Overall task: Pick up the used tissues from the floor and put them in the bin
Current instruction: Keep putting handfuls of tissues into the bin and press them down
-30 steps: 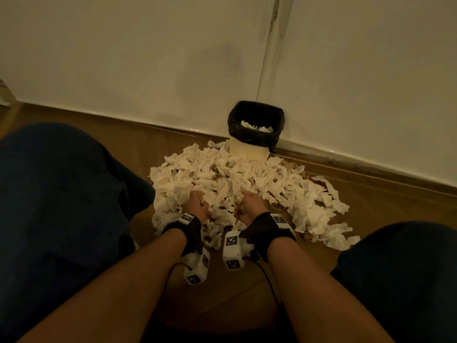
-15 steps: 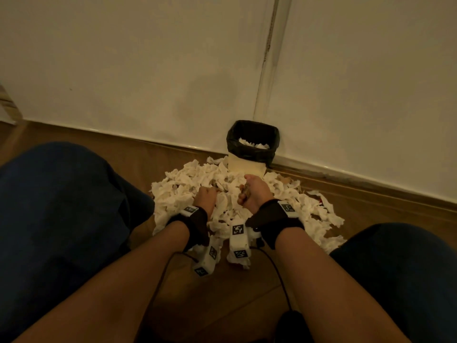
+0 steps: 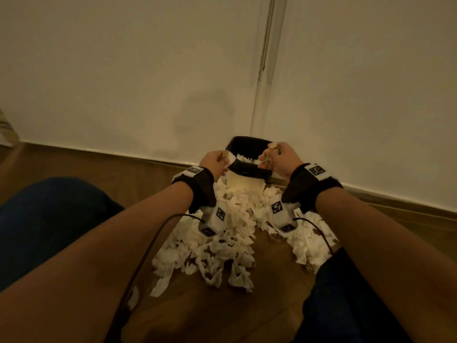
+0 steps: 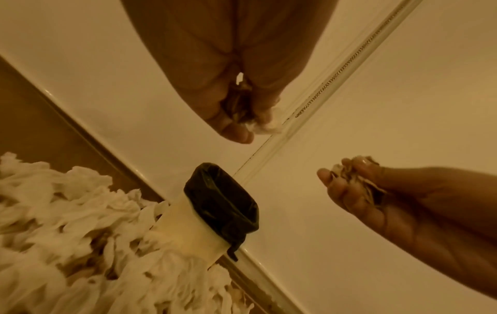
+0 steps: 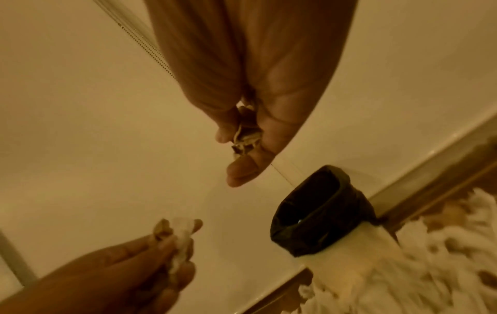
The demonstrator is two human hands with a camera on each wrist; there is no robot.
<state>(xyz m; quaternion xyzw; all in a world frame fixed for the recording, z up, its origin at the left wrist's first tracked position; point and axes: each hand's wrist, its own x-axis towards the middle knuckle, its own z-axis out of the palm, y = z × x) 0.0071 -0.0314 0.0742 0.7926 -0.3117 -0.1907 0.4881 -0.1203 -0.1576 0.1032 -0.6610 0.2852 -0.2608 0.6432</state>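
Observation:
A small white bin (image 3: 244, 185) with a black liner (image 3: 249, 167) stands against the wall, a few tissues (image 3: 244, 160) inside it. A heap of crumpled white tissues (image 3: 222, 241) covers the floor in front of it. My left hand (image 3: 214, 159) is raised at the bin's left rim and grips a wad of tissue (image 4: 264, 125). At the right rim my right hand (image 3: 277, 154) grips a stained, crumpled tissue (image 5: 246, 138). Both fists hang at rim height, just outside the opening (image 5: 309, 199).
The white wall (image 3: 123, 70) with a vertical seam (image 3: 264, 58) rises right behind the bin, above a skirting line. My knees in dark blue (image 3: 49, 224) flank the heap on the wooden floor (image 3: 222, 310). Camera cables (image 3: 148, 243) trail from both wrists.
Both hands lifted out of the tissue heap, each with a wad, and moved forward and up to either side of the bin's rim.

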